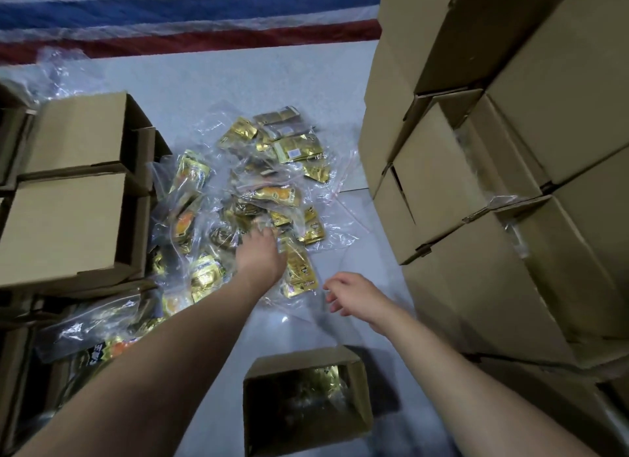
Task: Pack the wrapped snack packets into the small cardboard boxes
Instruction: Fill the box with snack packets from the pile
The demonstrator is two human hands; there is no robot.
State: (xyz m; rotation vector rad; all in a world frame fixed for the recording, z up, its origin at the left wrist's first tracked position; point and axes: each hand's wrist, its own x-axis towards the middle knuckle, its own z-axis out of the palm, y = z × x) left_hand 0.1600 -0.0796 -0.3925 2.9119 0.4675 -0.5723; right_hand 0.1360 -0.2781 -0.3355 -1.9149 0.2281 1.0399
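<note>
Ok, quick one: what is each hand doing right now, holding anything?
Left hand: reaching into the pile of gold foil snack packets in clear plastic bags; its fingers are blurred, so grip cannot be told.
Right hand: open, fingers relaxed, holding nothing.

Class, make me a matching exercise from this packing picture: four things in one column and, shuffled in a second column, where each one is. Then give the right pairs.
Things
1. left hand
2. right hand
3. open box
4. striped cloth

Places
A. at the far edge of the floor
B. nearest the camera, between the forearms
C. reaching into the pile of packets
D. above bare floor, beside the tall stack of boxes

Pairs: 1-C, 2-D, 3-B, 4-A
</note>
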